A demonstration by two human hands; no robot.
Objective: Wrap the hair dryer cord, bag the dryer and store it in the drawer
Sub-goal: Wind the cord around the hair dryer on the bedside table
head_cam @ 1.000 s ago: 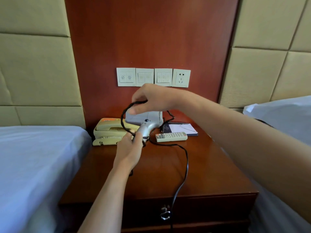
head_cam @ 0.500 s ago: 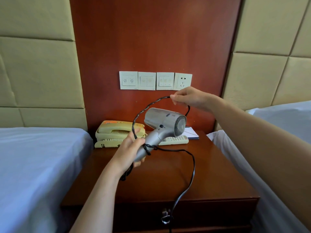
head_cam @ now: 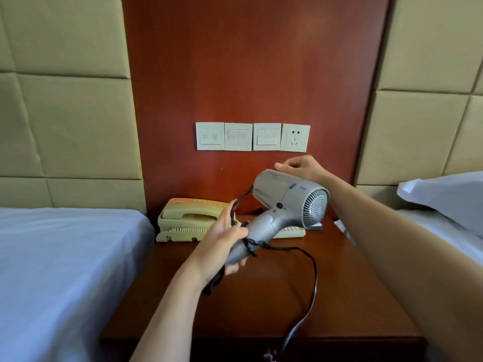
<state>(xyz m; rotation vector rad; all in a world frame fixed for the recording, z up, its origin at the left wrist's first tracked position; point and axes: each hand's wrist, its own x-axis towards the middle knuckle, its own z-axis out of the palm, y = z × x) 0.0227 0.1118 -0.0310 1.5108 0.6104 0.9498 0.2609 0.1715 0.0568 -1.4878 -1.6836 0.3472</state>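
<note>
I hold the silver hair dryer [head_cam: 285, 202] above the wooden nightstand [head_cam: 352, 304], with its grille facing right. My left hand [head_cam: 222, 244] grips the handle, where the black cord [head_cam: 312, 273] is looped and knotted. One strand climbs from that hand and passes behind the barrel's front end. My right hand [head_cam: 300, 168] sits just above and behind the barrel with curled fingers, pinching that strand; the barrel hides the strand there. The loose cord arcs right and hangs over the nightstand's front edge. No bag is in view.
A cream telephone [head_cam: 188, 220] stands at the nightstand's back left, with a remote [head_cam: 290, 232] and a notepad [head_cam: 317, 226] behind the dryer. Switch plates [head_cam: 251, 137] and a socket [head_cam: 295, 138] are on the wall. Beds flank both sides [head_cam: 65, 257] [head_cam: 444, 239].
My right hand carried the cord from the left over the barrel to the right, then lowered it behind the dryer. The dryer turned its grille to the right and rose slightly.
</note>
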